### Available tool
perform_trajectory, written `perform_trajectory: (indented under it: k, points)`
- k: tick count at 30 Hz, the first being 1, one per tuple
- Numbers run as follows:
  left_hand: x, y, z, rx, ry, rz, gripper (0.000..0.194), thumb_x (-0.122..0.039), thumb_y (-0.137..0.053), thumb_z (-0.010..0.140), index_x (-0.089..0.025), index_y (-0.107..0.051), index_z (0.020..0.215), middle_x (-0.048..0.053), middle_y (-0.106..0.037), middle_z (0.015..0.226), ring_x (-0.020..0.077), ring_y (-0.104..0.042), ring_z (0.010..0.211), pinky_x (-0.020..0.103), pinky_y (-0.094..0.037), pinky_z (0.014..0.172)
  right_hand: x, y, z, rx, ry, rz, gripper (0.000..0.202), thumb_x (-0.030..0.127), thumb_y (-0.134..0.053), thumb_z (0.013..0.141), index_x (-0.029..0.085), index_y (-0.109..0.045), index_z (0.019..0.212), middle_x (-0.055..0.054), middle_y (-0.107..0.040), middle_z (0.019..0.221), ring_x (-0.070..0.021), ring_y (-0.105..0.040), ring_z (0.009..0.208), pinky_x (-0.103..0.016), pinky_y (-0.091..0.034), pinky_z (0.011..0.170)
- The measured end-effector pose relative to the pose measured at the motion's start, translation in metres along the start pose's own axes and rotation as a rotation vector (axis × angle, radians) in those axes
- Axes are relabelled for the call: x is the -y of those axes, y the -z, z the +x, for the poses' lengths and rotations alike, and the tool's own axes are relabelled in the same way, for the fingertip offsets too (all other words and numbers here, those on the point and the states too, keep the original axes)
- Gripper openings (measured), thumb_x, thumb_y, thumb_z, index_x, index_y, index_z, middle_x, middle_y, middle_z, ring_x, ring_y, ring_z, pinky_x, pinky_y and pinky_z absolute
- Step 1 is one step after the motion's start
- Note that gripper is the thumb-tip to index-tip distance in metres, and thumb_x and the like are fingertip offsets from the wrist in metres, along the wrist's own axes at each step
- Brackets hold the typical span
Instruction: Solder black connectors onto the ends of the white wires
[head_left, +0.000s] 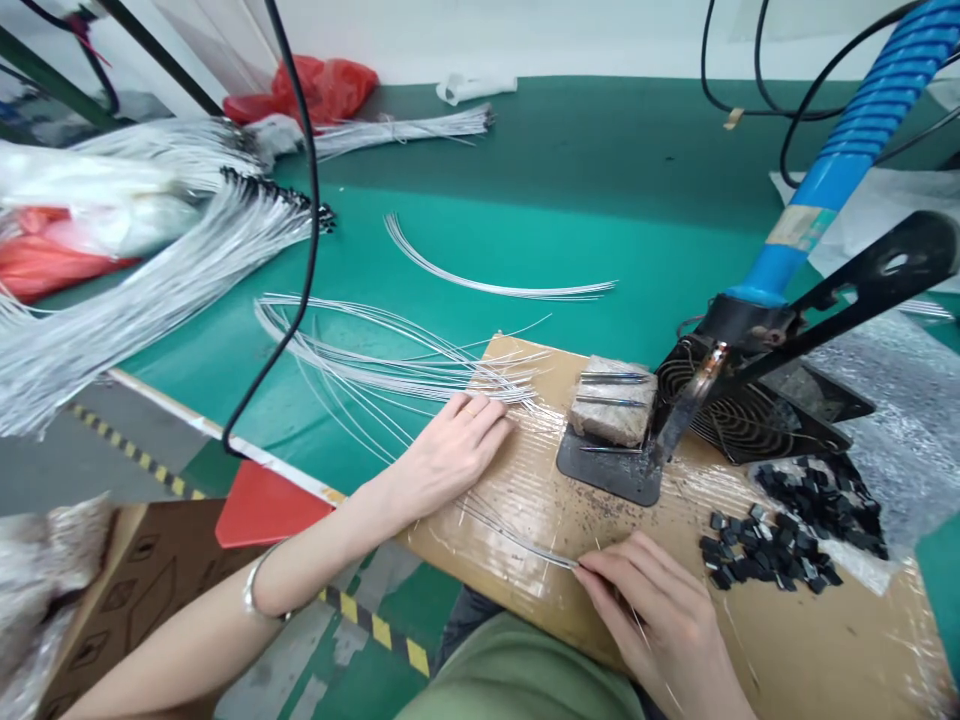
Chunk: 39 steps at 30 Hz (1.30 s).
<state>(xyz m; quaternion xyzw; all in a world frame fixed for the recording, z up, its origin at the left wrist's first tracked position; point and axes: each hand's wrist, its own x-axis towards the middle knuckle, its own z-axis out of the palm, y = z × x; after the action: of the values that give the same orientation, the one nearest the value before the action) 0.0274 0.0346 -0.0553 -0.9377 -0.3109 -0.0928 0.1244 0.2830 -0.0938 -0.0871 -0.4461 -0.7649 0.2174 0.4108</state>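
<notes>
Thin white wires (pixel 420 375) lie in a looped bundle, their right ends on the cardboard board. My left hand (pixel 457 450) rests at those ends, fingers curled together over the wires; its fingertips are partly hidden. Low on the board, my right hand (pixel 652 600) pinches the ends of a few thin wires (pixel 525 543) between thumb and forefinger. These wires run leftward to beneath my left wrist. Beyond my right hand lies a pile of small black pieces (pixel 769 548). A soldering iron with a blue handle (pixel 832 170) stands tip down in a black holder.
A worn block (pixel 611 400) with thin metal sticks sits beside the iron's tip. Behind it is a black fan (pixel 720 410). A separate wire bunch (pixel 495 285) lies on the green mat (pixel 637 220). Thick wire bundles (pixel 165 270) fill the left. A black cable (pixel 311 200) hangs in front.
</notes>
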Motion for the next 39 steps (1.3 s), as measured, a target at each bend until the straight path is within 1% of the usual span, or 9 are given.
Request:
perform_trajectory:
  k: [5,8,10,16,22,24,28,32,39]
  points:
    - [0.012,-0.002,-0.015,-0.044,0.090,0.061,0.020,-0.006,-0.047,0.102,-0.009,-0.067,0.102,0.016,-0.070,0.098,0.0272,-0.057,0.085,0.040,-0.045,0.076,0.000,0.000,0.001,0.001,0.006,-0.004,0.013,0.005,-0.064,0.097,0.015,-0.068,0.104,-0.003,-0.074,0.085,-0.0147,-0.069,0.074,-0.033,-0.053,0.090]
    - [0.016,-0.008,-0.015,-0.065,0.142,0.069,0.016,-0.012,-0.052,0.102,-0.008,-0.067,0.106,0.017,-0.071,0.102,0.0290,-0.058,0.088,0.041,-0.045,0.075,0.000,-0.001,0.002,-0.012,0.012,-0.006,0.012,0.005,-0.066,0.097,0.015,-0.068,0.103,-0.003,-0.073,0.083,-0.0145,-0.068,0.072,-0.032,-0.054,0.087]
    - [0.018,-0.011,-0.013,-0.068,0.143,0.058,0.018,-0.010,-0.050,0.102,-0.009,-0.068,0.105,0.016,-0.072,0.100,0.0286,-0.059,0.087,0.042,-0.046,0.076,0.001,-0.001,0.003,-0.021,0.006,-0.014,0.011,0.006,-0.065,0.097,0.016,-0.068,0.102,-0.003,-0.073,0.082,-0.0147,-0.068,0.071,-0.032,-0.055,0.084]
    - [0.023,-0.015,-0.015,-0.114,0.163,-0.047,0.028,-0.002,-0.047,0.098,-0.016,-0.071,0.102,0.012,-0.075,0.099,0.0249,-0.061,0.086,0.041,-0.048,0.080,0.004,0.000,0.005,-0.019,0.006,-0.038,0.011,0.007,-0.064,0.097,0.017,-0.067,0.100,-0.002,-0.073,0.081,-0.0154,-0.070,0.069,-0.032,-0.058,0.079]
    - [0.024,-0.010,-0.017,-0.211,0.324,-0.218,0.018,-0.010,-0.053,0.098,-0.018,-0.069,0.099,0.011,-0.075,0.102,0.0256,-0.065,0.092,0.043,-0.052,0.085,0.003,0.001,0.005,-0.020,-0.004,-0.036,0.012,0.008,-0.064,0.098,0.019,-0.067,0.101,-0.002,-0.074,0.080,-0.0159,-0.070,0.068,-0.032,-0.059,0.080]
    - [0.024,-0.008,-0.015,-0.232,0.370,-0.287,0.016,-0.011,-0.052,0.099,-0.018,-0.066,0.100,0.011,-0.074,0.103,0.0239,-0.067,0.096,0.040,-0.054,0.087,0.003,0.001,0.005,-0.015,0.002,-0.034,0.011,0.008,-0.064,0.098,0.018,-0.067,0.102,-0.002,-0.074,0.081,-0.0159,-0.070,0.068,-0.032,-0.059,0.080]
    - [0.020,-0.007,-0.009,-0.238,0.397,-0.404,0.013,-0.012,-0.051,0.101,-0.017,-0.063,0.097,0.007,-0.071,0.095,0.0190,-0.069,0.090,0.032,-0.056,0.082,0.003,0.001,0.004,0.006,-0.025,-0.024,0.012,0.006,-0.065,0.097,0.017,-0.067,0.102,-0.003,-0.073,0.081,-0.0163,-0.067,0.070,-0.032,-0.057,0.076]
    - [0.011,-0.005,-0.004,-0.225,0.376,-0.465,0.012,-0.015,-0.055,0.101,-0.017,-0.064,0.094,0.008,-0.072,0.096,0.0192,-0.068,0.092,0.032,-0.055,0.083,0.003,0.001,0.003,0.006,-0.024,-0.019,0.013,0.005,-0.067,0.096,0.017,-0.066,0.101,-0.004,-0.072,0.082,-0.0165,-0.066,0.070,-0.032,-0.056,0.074]
    - [0.002,-0.001,0.004,-0.246,0.474,-0.558,0.013,-0.016,-0.054,0.099,-0.017,-0.063,0.091,0.002,-0.067,0.079,0.0137,-0.059,0.067,0.026,-0.049,0.065,0.004,-0.001,0.002,0.009,-0.067,-0.002,0.013,0.007,-0.066,0.097,0.018,-0.066,0.103,-0.003,-0.071,0.082,-0.0161,-0.063,0.070,-0.030,-0.054,0.070]
